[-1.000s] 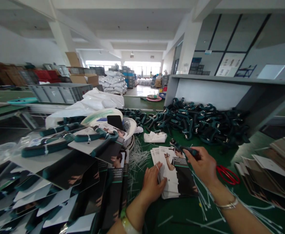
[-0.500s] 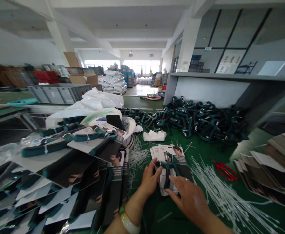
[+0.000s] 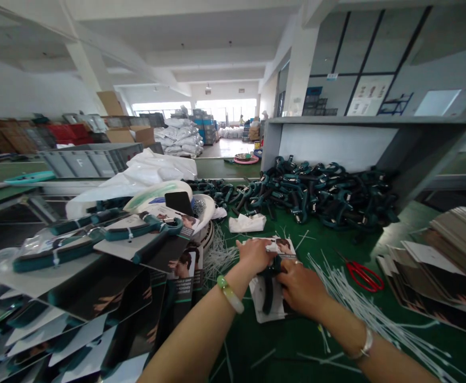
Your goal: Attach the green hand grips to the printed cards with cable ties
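A teal and black hand grip strengthener lies on a printed backing card in front of me, on top of several like cards. My left hand reaches over its upper end, with fingers curled down around it and partly hidden. From the right, my right hand closes round the side of the same strengthener, covering one handle. Whether a cable tie is between my fingers I cannot make out. Loose white cable ties lie right of my right hand, and more ties are left of the cards.
Carded strengtheners are heaped at left. Loose strengtheners fill the back, under a grey shelf. Red scissors and stacked cards lie at right. A tissue pack and a phone are beyond my hands.
My left hand has moved up from the left side of the strengthener to its upper end. My right hand has closed round its right side. The view has shifted slightly.
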Available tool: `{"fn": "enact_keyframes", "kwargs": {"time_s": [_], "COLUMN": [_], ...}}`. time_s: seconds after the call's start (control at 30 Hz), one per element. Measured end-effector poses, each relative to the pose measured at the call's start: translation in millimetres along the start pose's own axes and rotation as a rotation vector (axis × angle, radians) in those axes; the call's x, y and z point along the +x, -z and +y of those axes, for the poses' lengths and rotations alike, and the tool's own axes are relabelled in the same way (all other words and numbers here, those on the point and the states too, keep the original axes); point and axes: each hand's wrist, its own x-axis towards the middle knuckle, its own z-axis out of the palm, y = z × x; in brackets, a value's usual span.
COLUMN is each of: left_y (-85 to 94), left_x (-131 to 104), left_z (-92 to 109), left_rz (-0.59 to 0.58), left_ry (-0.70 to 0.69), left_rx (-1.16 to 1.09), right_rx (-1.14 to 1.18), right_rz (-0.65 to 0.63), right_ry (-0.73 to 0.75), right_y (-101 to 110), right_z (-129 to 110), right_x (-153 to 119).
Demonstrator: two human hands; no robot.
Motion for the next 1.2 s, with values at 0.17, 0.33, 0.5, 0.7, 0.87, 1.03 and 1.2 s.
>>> {"fn": "enact_keyframes", "kwargs": {"time_s": [0.17,0.33,0.5,0.7,0.87,1.03,1.2], "left_y": [-23.6,-28.8,-26.3,-28.8,-28.6,-27.3,-28.5], "left_x": [5.9,0.8,-3.9,-16.2,-28.6,-39.4,-43.1], "left_z": [-5.5,-13.6,-14.4,-12.6,-11.3,-9.3,-9.1], "left_rz": [-0.048,-0.060,-0.005,0.030,0.009,0.042,0.084], "left_ry": [-0.080,-0.104,-0.114,-0.139,-0.168,-0.214,-0.245], "left_rx": [-0.053,-0.094,-0.120,-0.132,-0.116,-0.048,-0.002], "right_rx": [-0.121,-0.210,-0.098,0.386,0.502,0.655,0.748], "right_rz": [-0.011,-0.045,0.041,0.364,0.360,0.356,0.378], "right_ry": [0.195,0.385,0.402,-0.041,-0.149,-0.224,-0.292], "right_y": [-4.9,-11.9,-15.3,-35.0,-44.9,-44.1,-49.8], "right_z": [-1.2,1.1,15.3,7.4,-8.4,-5.1,-4.8], "right_x": [6.2,13.9,17.1,1.8,-11.1,-15.2,-16.6]}}
